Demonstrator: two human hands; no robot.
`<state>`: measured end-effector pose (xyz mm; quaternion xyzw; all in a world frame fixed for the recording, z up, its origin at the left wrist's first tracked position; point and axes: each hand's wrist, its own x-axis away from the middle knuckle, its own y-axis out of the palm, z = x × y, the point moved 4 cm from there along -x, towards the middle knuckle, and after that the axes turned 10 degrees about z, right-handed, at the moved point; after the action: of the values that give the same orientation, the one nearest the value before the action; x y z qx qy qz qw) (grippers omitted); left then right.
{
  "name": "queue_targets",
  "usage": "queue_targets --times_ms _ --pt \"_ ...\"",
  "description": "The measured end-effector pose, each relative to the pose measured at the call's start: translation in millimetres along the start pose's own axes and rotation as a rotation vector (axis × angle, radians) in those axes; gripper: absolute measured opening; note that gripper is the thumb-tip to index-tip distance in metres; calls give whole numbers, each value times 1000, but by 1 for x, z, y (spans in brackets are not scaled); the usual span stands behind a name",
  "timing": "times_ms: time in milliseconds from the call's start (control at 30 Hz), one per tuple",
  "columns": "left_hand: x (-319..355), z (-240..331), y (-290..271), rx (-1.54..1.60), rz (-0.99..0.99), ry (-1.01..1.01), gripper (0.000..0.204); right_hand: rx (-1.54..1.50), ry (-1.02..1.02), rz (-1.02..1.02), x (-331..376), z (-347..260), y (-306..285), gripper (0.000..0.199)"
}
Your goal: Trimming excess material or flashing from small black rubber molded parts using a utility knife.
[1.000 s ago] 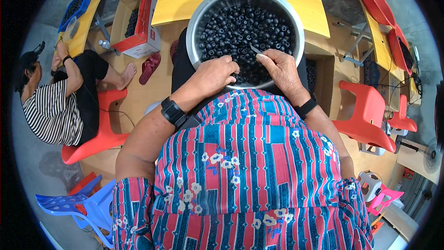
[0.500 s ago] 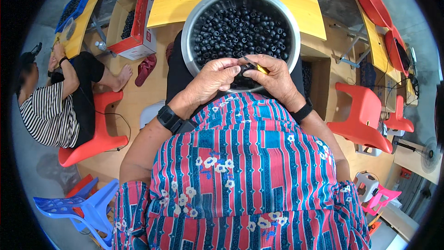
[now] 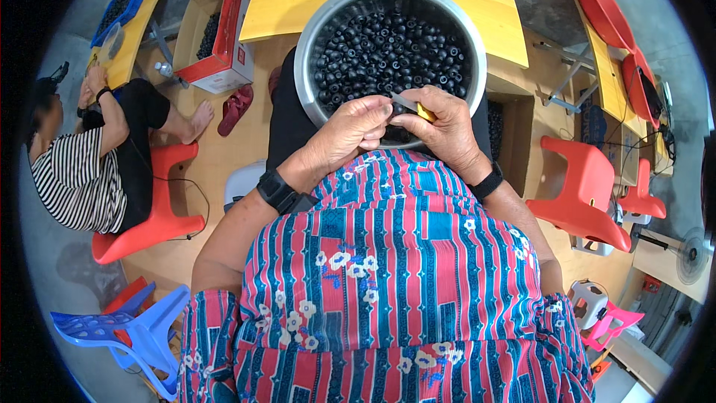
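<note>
A wide metal basin (image 3: 301, 67) sits on my lap, holding a great many small round black parts (image 3: 391, 52) with holes in them. Over its near rim, my left hand (image 3: 347, 133) pinches one small black part (image 3: 398, 110) between thumb and forefinger, mostly covered by the fingers. Closed round a yellow-handled cutter knife (image 3: 426, 113), my right hand (image 3: 446, 128) keeps its bare blade against or just beside that part. The thumb of the right hand is close to the part too; whether it touches is hard to see.
A yellow table (image 3: 276, 0) stands just beyond the basin. To the left, a cardboard box (image 3: 233, 67) holds more black parts, and a seated person (image 3: 82, 172) works at another table. A red stool (image 3: 578, 186) stands at the right, a blue chair (image 3: 142, 328) at lower left.
The knife blade has turned and shows more plainly between my hands. My right hand has shifted slightly; the left still pinches the part.
</note>
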<state>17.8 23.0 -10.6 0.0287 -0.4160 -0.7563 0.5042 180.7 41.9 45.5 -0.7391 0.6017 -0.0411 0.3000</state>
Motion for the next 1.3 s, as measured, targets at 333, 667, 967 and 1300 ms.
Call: queue_targets --times_ms 333,667,967,1300 --pt "7 8 1 168 -26 30 19 20 -48 -39 1 -2 -2 20" --pt "8 11 7 130 -19 20 16 92 -157 -50 0 -4 0 17" --pt "7 10 6 115 -18 19 15 118 -187 -47 0 -3 0 18" --pt "7 10 5 103 -23 24 15 142 -165 -46 1 -3 1 19"
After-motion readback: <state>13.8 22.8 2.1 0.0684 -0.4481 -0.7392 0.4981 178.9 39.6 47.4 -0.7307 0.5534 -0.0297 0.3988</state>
